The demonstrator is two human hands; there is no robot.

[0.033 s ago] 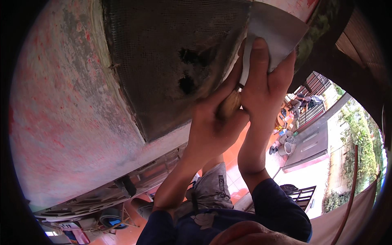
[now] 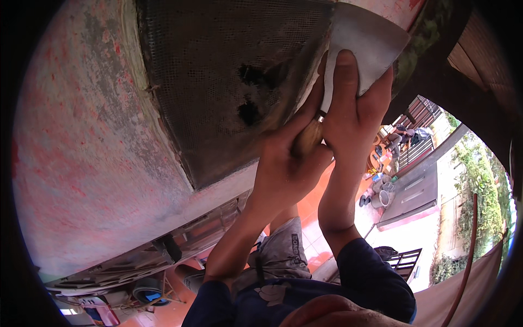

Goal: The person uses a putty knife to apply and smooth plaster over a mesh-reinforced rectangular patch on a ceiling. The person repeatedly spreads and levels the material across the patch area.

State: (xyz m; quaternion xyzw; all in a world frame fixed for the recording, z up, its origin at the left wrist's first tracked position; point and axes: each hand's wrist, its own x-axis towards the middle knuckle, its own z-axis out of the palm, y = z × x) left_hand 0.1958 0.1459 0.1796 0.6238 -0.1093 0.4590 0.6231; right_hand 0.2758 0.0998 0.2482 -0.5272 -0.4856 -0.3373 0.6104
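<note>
We see the wooden-handled tool lying in the left hand, its long axis running up and right toward the dark mesh panel; its working end is hidden. The left fingers are curled tight around it. Just beside, the right hand presses flat-fingered on a pale sheet, gripping nothing.

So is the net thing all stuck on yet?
Done: most of the dark wire mesh panel lies flat on the pink wall. In hand: the right hand presses a grey sheet; the left hand holds a wooden-handled tool. Left: that edge.
</note>
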